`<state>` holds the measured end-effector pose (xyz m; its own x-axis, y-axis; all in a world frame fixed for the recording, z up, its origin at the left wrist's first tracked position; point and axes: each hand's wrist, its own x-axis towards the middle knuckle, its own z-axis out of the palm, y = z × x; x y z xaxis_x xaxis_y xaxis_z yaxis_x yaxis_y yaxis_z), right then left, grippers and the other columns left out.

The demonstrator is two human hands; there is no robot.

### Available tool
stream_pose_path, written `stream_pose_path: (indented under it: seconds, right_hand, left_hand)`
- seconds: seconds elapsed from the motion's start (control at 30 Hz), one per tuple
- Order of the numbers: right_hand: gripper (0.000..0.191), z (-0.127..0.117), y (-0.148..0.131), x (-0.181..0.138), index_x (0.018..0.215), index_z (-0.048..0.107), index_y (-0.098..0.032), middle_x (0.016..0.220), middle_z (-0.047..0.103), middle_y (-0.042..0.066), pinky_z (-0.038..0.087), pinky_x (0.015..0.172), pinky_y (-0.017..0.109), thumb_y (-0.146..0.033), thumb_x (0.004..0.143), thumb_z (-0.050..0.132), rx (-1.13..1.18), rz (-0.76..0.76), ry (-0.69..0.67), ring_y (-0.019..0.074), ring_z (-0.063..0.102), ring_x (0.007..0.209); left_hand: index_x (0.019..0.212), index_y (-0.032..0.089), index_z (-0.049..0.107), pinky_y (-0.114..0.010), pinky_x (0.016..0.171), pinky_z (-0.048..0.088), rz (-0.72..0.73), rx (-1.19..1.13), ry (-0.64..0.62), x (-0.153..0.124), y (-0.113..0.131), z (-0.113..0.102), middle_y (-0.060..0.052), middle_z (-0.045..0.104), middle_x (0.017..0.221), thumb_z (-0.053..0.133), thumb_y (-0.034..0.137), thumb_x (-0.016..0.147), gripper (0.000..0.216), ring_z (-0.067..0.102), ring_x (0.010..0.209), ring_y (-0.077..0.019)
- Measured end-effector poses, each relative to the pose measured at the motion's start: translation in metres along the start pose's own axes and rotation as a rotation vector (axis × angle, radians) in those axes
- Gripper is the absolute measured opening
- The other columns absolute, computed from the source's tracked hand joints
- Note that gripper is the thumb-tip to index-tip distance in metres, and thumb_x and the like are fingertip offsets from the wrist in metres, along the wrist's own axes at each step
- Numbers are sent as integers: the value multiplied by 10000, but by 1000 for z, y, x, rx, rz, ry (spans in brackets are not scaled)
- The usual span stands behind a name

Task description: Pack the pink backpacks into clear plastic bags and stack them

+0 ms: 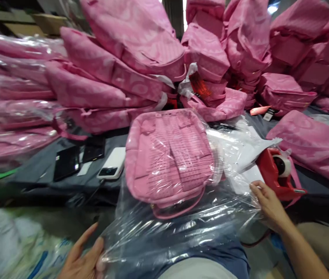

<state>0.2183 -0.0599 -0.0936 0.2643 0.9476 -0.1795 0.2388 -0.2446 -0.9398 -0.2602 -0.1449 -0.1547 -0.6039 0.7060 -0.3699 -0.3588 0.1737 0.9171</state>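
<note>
A pink backpack (168, 159) lies inside a clear plastic bag (182, 224) on the grey table edge in front of me. My left hand (84, 257) grips the bag's lower left edge, thumb against the plastic. My right hand (269, 205) rests on the bag's right edge, fingers on the plastic, just beside a red tape dispenser (279, 172).
Pink backpacks (129, 54) are piled high across the back, wrapped ones (10, 116) stacked at left, more at right (316, 143). Two dark phones (67, 162) and a white power bank (112, 163) lie on the grey table (36, 174). Loose plastic sheets (240, 147) lie near the dispenser.
</note>
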Motion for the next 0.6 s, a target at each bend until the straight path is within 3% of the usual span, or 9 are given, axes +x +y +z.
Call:
stream_pose_path:
  seconds: [0.1, 0.2, 0.27, 0.37, 0.43, 0.5, 0.6]
  right_hand:
    - [581, -8, 5, 15, 1115, 602, -304, 590, 540, -96, 362, 396, 193, -508, 660, 900, 332, 151, -83, 103, 464, 423]
    - [561, -1, 15, 16, 952, 633, -292, 682, 630, -70, 484, 460, 197, -334, 502, 965, 558, 166, 19, 118, 569, 519]
    - [532, 2, 23, 9, 897, 649, -282, 795, 698, -35, 564, 570, 225, -317, 467, 960, 572, 145, 85, 154, 649, 659]
    - [514, -3, 31, -4, 930, 695, -266, 914, 723, 26, 594, 659, 299, -379, 498, 950, 428, 70, 76, 208, 676, 776]
    - [423, -10, 31, -9, 829, 695, -244, 912, 699, 52, 579, 694, 343, -435, 537, 935, 270, -43, 61, 238, 662, 814]
    - [355, -16, 26, -8, 717, 674, -232, 917, 661, 60, 551, 764, 369, -489, 609, 894, 84, -224, 140, 256, 637, 876]
    - [307, -14, 11, -2, 677, 678, -230, 1093, 642, 77, 482, 943, 408, -500, 780, 782, -111, -511, 293, 282, 603, 1068]
  left_hand:
    - [1172, 246, 708, -130, 338, 412, -87, -122, 21, -1, 7, 15, 104, 565, 522, 932, 396, 564, 665, 484, 354, -68]
    - [1080, 242, 736, -110, 391, 466, -160, -276, 57, -7, 9, 17, 68, 678, 656, 858, 241, 570, 524, 556, 435, -61]
    - [998, 223, 749, -114, 480, 536, -213, -343, 79, -12, 9, 13, 37, 739, 780, 808, 136, 481, 527, 625, 531, -69]
    - [963, 210, 754, -187, 668, 621, -215, -302, 53, -17, 8, 6, -12, 776, 919, 841, 102, 355, 624, 712, 744, -149]
    - [884, 205, 748, -197, 647, 598, -118, -174, 10, -15, 5, 4, -14, 755, 821, 933, 210, 350, 565, 685, 727, -161]
    - [725, 197, 706, -190, 552, 517, 64, -13, -13, -10, 2, 4, 13, 648, 632, 959, 409, 451, 429, 584, 602, -130]
    - [623, 198, 655, -228, 594, 465, 412, 201, 21, 1, 2, 7, 13, 555, 656, 818, 601, 697, 442, 518, 636, -135]
